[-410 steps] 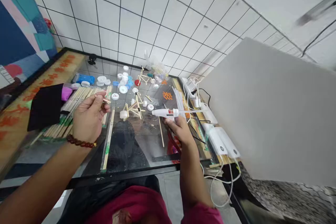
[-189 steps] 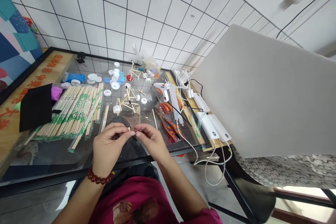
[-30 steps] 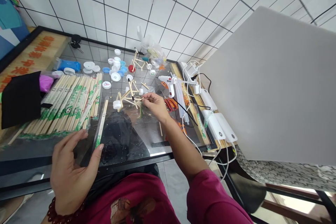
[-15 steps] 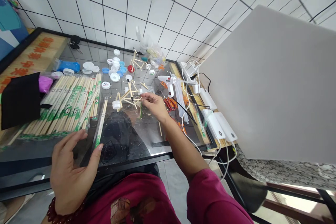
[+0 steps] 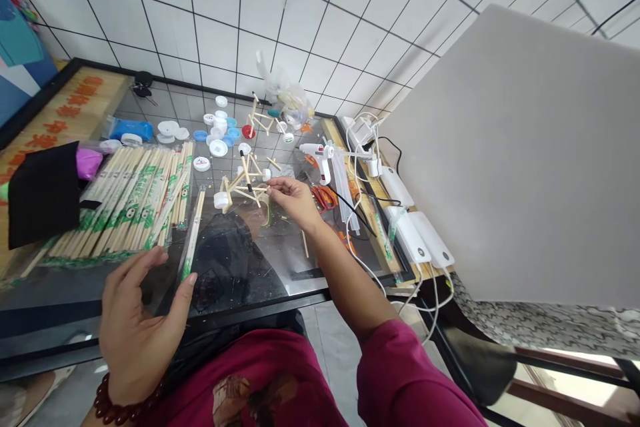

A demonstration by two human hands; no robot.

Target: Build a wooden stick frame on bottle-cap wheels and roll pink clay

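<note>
My right hand (image 5: 295,203) is closed in a pinch at the right end of a small frame of wooden sticks (image 5: 250,188) with white bottle caps at its ends. It stands on the dark glass tabletop. My left hand (image 5: 140,327) hovers by the front edge, fingers spread, holding nothing. Just beyond its thumb lies a wrapped pair of chopsticks (image 5: 194,233). Farther left is a heap of wrapped chopsticks (image 5: 125,203). Behind the frame sits a second stick model (image 5: 259,121) with a red cap, beside loose white and blue bottle caps (image 5: 219,147).
A white glue gun (image 5: 325,160) and clear glue sticks (image 5: 345,190) are right of the models, near red-handled scissors (image 5: 325,198). White cables and power banks (image 5: 406,233) line the right edge. Keys (image 5: 143,83), a plastic bag (image 5: 290,103) and a black cloth (image 5: 44,197) also lie around.
The view has shifted very slightly. Both hands keep nearly the same pose, with the right still at the stick frame and the left still spread.
</note>
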